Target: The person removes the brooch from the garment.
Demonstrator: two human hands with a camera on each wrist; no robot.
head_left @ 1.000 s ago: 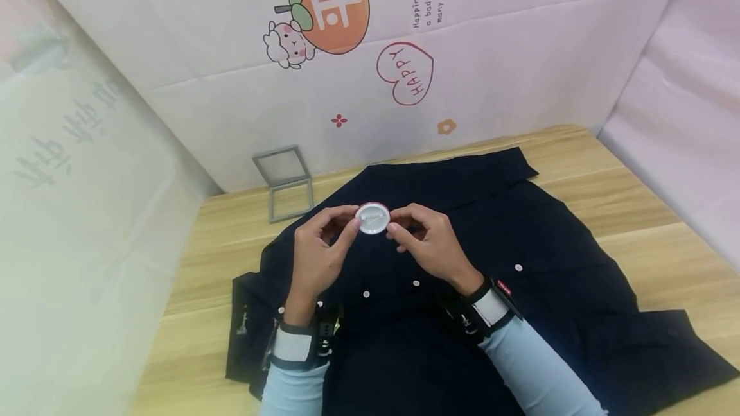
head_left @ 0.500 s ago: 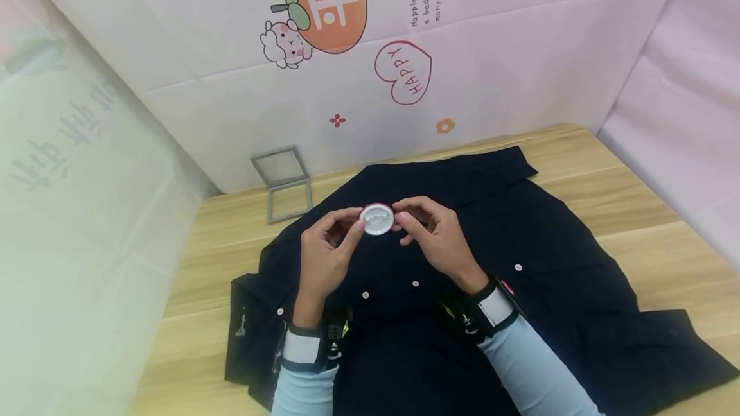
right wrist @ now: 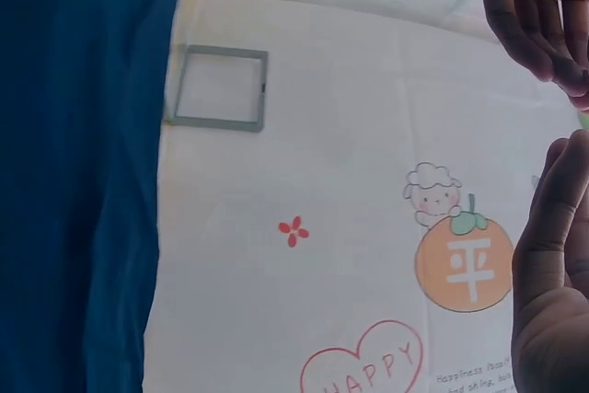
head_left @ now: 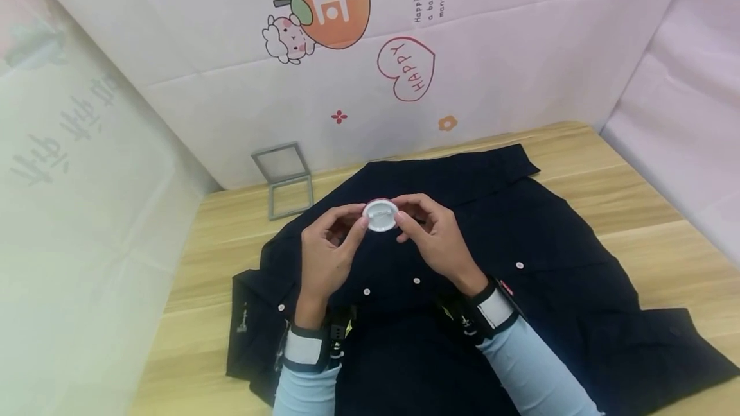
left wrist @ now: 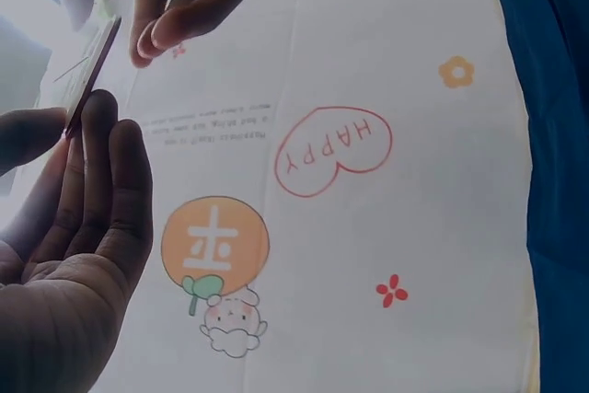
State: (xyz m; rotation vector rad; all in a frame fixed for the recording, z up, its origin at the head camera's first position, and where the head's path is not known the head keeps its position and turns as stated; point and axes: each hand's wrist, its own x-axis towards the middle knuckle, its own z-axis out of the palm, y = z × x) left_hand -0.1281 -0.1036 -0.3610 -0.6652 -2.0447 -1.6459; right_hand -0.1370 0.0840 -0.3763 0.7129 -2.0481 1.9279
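A round pin-back badge (head_left: pixel 380 216) is held up over a dark navy shirt (head_left: pixel 462 230), its white back and pin bar facing the head camera. Pinching its left edge between thumb and fingers is my left hand (head_left: pixel 327 255). On the opposite edge, my right hand (head_left: pixel 437 239) grips with thumb in front and index finger behind. The left wrist view shows the badge (left wrist: pixel 87 80) nearly edge-on, a thin needle line at its back. Whether the pin is fastened I cannot tell. In the right wrist view my right hand (right wrist: pixel 552 264) hides the badge.
The shirt lies spread over a wooden table (head_left: pixel 196 268), with small white buttons (head_left: pixel 417 281) down its front. An opened grey-framed clear case (head_left: pixel 290 196) stands at the back left against a printed white cloth (head_left: pixel 231 101). Cloth also hangs at both sides.
The badge and my left hand have shifted slightly right. My right thumb, at the badge's edge half a second ago, now overlaps that edge. The pin bar looks more level than a second ago.
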